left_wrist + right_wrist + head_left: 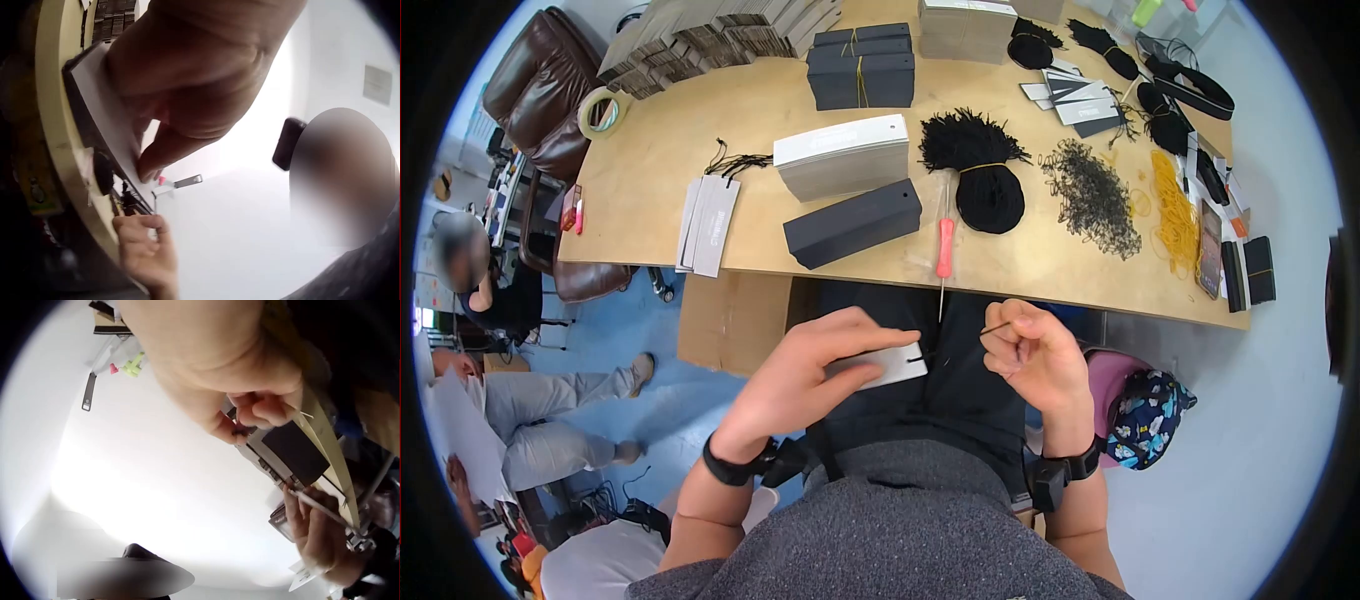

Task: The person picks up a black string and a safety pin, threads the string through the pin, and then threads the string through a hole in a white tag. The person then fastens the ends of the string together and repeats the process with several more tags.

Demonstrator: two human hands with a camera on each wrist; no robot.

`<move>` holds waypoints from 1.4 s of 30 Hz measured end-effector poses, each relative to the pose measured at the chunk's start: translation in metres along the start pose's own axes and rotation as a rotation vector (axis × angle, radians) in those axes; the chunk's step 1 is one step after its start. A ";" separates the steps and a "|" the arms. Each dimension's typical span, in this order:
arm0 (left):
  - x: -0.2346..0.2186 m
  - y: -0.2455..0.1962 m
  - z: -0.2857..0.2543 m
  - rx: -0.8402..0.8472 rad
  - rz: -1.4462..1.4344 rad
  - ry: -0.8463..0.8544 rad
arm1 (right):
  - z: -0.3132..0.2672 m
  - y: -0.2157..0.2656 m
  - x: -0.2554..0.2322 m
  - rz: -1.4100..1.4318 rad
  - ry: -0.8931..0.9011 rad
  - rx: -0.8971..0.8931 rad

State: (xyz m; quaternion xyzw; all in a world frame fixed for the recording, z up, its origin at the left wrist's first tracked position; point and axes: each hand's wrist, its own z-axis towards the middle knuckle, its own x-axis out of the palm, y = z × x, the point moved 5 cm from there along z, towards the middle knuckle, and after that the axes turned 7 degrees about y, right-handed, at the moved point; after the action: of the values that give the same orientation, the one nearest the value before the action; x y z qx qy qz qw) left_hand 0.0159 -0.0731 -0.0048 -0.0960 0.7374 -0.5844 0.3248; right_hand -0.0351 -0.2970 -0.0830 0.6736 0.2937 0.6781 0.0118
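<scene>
My left hand holds a white hang tag between thumb and fingers, above the lap and in front of the table edge. A short black cord shows at the tag's hole end. To its right, my right hand pinches a thin dark strand between thumb and forefinger, its other fingers curled in. A gap separates the two hands. On the table's front edge, between the hands, lies a red-handled tool with a thin metal shaft pointing toward the lap.
White tags with black cords lie at the table's left front. A white tag stack and black tag stack stand mid-table. Rightward are a black cord bundle, small dark pins, yellow rubber bands and a phone.
</scene>
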 end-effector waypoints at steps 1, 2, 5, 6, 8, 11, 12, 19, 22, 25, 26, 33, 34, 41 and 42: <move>-0.008 -0.006 -0.007 -0.022 -0.044 -0.002 | -0.002 -0.001 0.001 -0.088 -0.067 0.062; -0.015 -0.009 -0.015 -0.045 -0.087 -0.006 | -0.004 -0.003 0.003 -0.175 -0.132 0.127; -0.060 -0.010 -0.033 -0.169 -0.284 -0.277 | 0.000 0.004 0.029 -0.365 -0.045 0.068; -0.079 0.001 -0.035 -0.162 -0.320 -0.462 | 0.000 0.004 0.029 -0.367 -0.039 0.068; -0.123 0.004 -0.022 0.063 -0.339 -0.608 | -0.001 0.004 0.028 -0.402 -0.015 0.058; -0.173 0.027 -0.015 0.068 -0.232 -0.700 | -0.003 -0.001 0.023 -0.426 -0.011 0.066; -0.178 0.039 -0.015 0.069 -0.226 -0.703 | -0.005 -0.002 0.020 -0.445 -0.007 0.080; -0.171 0.130 -0.021 -0.423 0.440 -0.797 | 0.015 0.008 0.033 -0.487 -0.126 0.004; -0.170 0.146 -0.023 -0.413 0.610 -0.830 | 0.042 0.010 0.041 -0.655 -0.114 -0.017; -0.167 0.142 -0.026 -0.387 0.782 -0.870 | 0.067 0.005 0.031 -0.785 -0.150 -0.032; -0.164 0.136 -0.026 -0.380 0.852 -0.904 | 0.073 0.003 0.029 -0.799 -0.157 -0.020; -0.086 0.054 -0.028 -0.104 0.849 -0.967 | 0.059 -0.001 0.039 -0.824 -0.202 -0.024; -0.072 0.047 -0.029 -0.102 0.844 -0.967 | 0.057 0.004 0.037 -0.828 -0.206 -0.024; 0.004 0.016 0.001 0.241 0.488 -0.641 | 0.059 0.052 0.024 -1.987 -0.582 -0.515; 0.011 0.017 0.009 0.236 0.337 -0.560 | 0.061 0.051 0.021 -2.073 -0.599 -0.526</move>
State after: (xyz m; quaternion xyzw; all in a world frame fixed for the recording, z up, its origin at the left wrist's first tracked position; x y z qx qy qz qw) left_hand 0.0171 -0.0809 -0.0257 -0.0913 0.5525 -0.5545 0.6155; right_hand 0.0381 -0.3073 -0.0476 0.2150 0.5472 0.1907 0.7861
